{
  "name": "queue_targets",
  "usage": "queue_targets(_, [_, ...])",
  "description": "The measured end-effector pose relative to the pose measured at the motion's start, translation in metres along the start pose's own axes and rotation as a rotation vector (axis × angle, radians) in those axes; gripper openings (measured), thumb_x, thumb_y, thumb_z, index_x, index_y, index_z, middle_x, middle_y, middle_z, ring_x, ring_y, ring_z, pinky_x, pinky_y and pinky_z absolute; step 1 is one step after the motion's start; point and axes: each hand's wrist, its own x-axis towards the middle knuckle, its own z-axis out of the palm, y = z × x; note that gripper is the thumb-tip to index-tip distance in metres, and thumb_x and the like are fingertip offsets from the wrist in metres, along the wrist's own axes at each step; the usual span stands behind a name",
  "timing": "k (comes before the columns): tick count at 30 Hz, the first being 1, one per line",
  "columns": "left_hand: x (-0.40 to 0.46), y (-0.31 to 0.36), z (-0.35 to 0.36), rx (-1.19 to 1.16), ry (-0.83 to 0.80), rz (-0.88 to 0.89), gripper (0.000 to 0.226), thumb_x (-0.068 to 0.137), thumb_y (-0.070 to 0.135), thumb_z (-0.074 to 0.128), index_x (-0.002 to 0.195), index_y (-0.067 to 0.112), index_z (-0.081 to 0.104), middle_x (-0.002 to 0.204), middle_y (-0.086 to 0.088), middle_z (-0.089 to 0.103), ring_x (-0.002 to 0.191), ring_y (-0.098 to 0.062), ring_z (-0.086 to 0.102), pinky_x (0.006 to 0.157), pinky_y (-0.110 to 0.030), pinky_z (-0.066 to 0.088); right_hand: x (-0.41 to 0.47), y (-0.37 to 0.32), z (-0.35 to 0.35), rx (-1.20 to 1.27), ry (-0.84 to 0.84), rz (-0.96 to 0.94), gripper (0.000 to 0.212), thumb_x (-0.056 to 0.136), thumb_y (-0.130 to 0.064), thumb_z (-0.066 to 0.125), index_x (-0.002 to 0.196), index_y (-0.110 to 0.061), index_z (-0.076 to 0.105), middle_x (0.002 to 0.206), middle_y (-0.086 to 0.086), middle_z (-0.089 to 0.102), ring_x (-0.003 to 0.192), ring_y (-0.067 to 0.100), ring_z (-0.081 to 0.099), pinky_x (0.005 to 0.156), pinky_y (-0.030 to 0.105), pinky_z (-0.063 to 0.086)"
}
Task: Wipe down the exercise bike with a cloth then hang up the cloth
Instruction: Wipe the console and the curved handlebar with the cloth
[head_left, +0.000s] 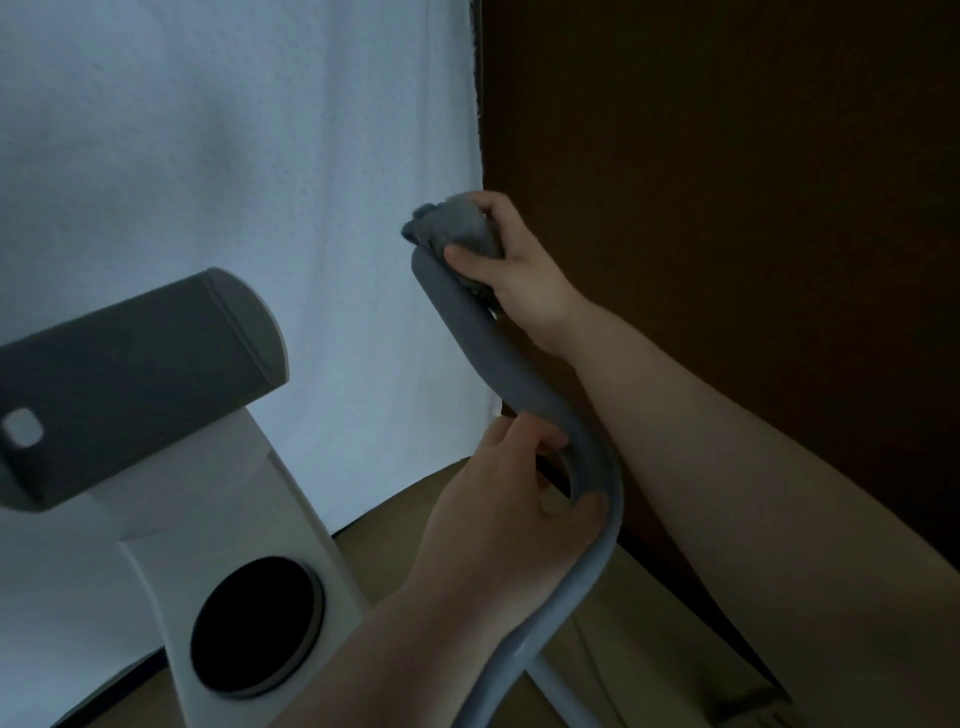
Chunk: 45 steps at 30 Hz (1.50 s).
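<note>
The exercise bike's grey padded handlebar (467, 338) curves up through the middle of the view. My right hand (511, 275) grips a bunched grey cloth (457, 226) against the top end of that handlebar. Lower down, my left hand (498, 509) is curled round the handlebar's bend, thumb on the near side. The bike's white column (234, 519) with a dark round disc (257, 626) and its grey console (130, 384) stand at the lower left.
A white curtain (234, 156) hangs behind the bike. A dark brown panel (727, 208) fills the right side, close to my right arm. Tan floor (623, 649) shows below, with the bike's pale metal tube (545, 639) running down.
</note>
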Motion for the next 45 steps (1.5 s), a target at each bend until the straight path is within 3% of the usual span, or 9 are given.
queue_targets(4, [-0.001,0.003,0.000,0.006,-0.004,0.006,0.027,0.080,0.051,0.060,0.098,0.048,0.040,0.098,0.025,0.047,0.084,0.005,0.054,0.076,-0.017,0.050,-0.016,0.013,-0.012,-0.027,0.001,0.054,0.039,0.095,-0.013,0.058,0.131,-0.013,0.045,0.111,-0.003,0.058,0.093,0.006,0.062,0.075,0.029,0.055])
queue_targets(7, [0.000,0.006,0.000,0.020,0.002,0.011,0.028,0.080,0.052,0.059,0.099,0.048,0.038,0.096,0.025,0.046,0.083,0.004,0.053,0.074,-0.014,0.048,-0.002,0.004,-0.002,-0.147,0.025,-0.104,0.037,0.093,-0.009,0.060,0.128,-0.010,0.050,0.113,-0.003,0.059,0.101,0.006,0.059,0.080,0.023,0.053])
queue_targets(11, [-0.002,0.008,-0.006,0.018,-0.028,0.010,0.034,0.083,0.051,0.058,0.112,0.042,0.043,0.102,0.024,0.045,0.083,0.004,0.054,0.071,-0.011,0.046,0.016,-0.019,0.009,-0.605,-0.173,-0.308,0.042,0.086,-0.014,0.068,0.127,-0.016,0.057,0.124,0.000,0.060,0.115,0.012,0.056,0.098,0.031,0.048])
queue_targets(18, [-0.006,0.009,-0.013,-0.001,-0.059,0.020,0.037,0.086,0.052,0.057,0.118,0.039,0.046,0.111,0.025,0.044,0.084,0.003,0.056,0.070,-0.011,0.047,0.032,-0.033,0.021,-0.571,-0.148,0.003,0.033,0.086,-0.020,0.068,0.119,-0.018,0.061,0.110,-0.001,0.065,0.102,0.013,0.061,0.094,0.037,0.051])
queue_targets(23, [-0.006,0.010,-0.011,-0.021,-0.081,0.015,0.035,0.087,0.049,0.055,0.119,0.038,0.046,0.110,0.023,0.045,0.085,0.000,0.055,0.074,-0.013,0.048,0.015,-0.022,0.028,-1.000,-0.133,-0.302,0.033,0.087,-0.020,0.066,0.119,-0.022,0.061,0.116,-0.003,0.061,0.106,0.015,0.057,0.092,0.035,0.048])
queue_targets(28, [-0.007,0.009,-0.010,-0.053,-0.067,0.044,0.028,0.088,0.045,0.056,0.113,0.036,0.050,0.107,0.023,0.045,0.087,-0.001,0.056,0.073,-0.015,0.048,0.026,-0.031,0.026,-0.380,-0.039,0.107,0.027,0.089,-0.026,0.066,0.113,-0.013,0.065,0.093,-0.004,0.068,0.086,0.006,0.063,0.078,0.026,0.049])
queue_targets(33, [-0.007,0.013,-0.007,-0.064,-0.046,0.058,0.022,0.087,0.045,0.055,0.106,0.036,0.048,0.103,0.022,0.046,0.087,-0.004,0.053,0.066,-0.014,0.041,0.013,-0.017,0.043,-1.082,-0.074,-0.293,0.031,0.086,-0.035,0.067,0.116,-0.027,0.063,0.115,-0.006,0.062,0.113,0.014,0.053,0.106,0.036,0.027])
queue_targets(38, [-0.007,0.010,-0.007,-0.062,-0.046,0.059,0.014,0.087,0.043,0.053,0.097,0.035,0.048,0.098,0.021,0.047,0.086,-0.003,0.053,0.073,-0.020,0.046,0.016,-0.022,0.036,-0.542,0.141,-0.057,0.030,0.091,-0.032,0.061,0.119,-0.022,0.058,0.104,-0.004,0.068,0.099,0.013,0.063,0.096,0.040,0.048])
queue_targets(45, [-0.011,0.019,-0.011,-0.066,-0.045,0.053,0.013,0.089,0.040,0.050,0.083,0.040,0.038,0.085,0.024,0.039,0.077,-0.002,0.049,0.059,-0.011,0.032,0.028,-0.032,0.042,-0.591,0.102,0.049,0.030,0.095,-0.026,0.056,0.122,-0.013,0.053,0.101,-0.003,0.060,0.101,0.015,0.060,0.091,0.032,0.049])
